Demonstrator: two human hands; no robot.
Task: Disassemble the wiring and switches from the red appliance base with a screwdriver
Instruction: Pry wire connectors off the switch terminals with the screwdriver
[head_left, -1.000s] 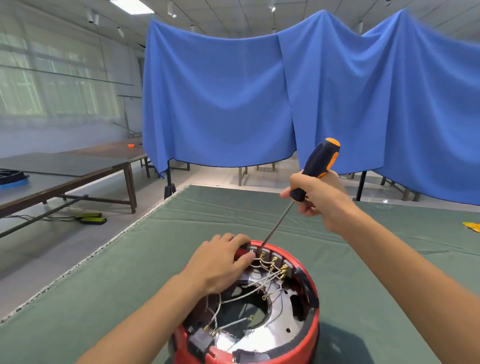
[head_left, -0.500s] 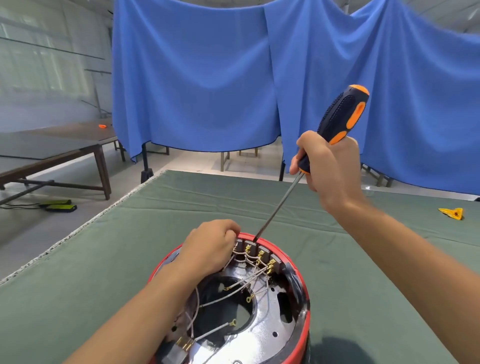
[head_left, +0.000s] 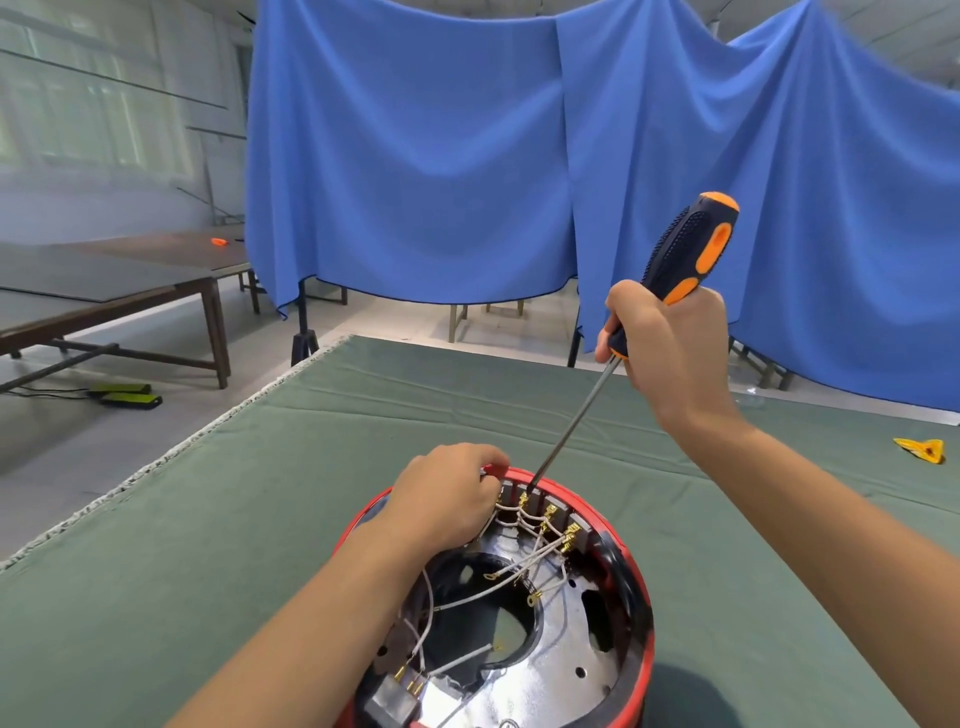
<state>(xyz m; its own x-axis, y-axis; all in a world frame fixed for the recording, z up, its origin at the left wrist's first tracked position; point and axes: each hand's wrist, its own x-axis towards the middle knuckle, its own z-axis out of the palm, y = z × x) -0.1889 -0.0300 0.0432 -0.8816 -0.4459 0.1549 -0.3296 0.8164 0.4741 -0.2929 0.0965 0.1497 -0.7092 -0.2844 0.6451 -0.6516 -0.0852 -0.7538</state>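
Screwdriver (head_left: 675, 260) w/ ribbed rubber grip in right hand (head_left: 670, 353), tip at round red base (head_left: 641, 639)

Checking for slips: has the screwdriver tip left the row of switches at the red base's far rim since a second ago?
No. The screwdriver tip stays at the switches on the red base; only the camera shifted.

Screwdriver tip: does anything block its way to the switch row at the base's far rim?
Nothing visible: the screwdriver tip already sits at the switch row; left hand stays beside it, on the rim.
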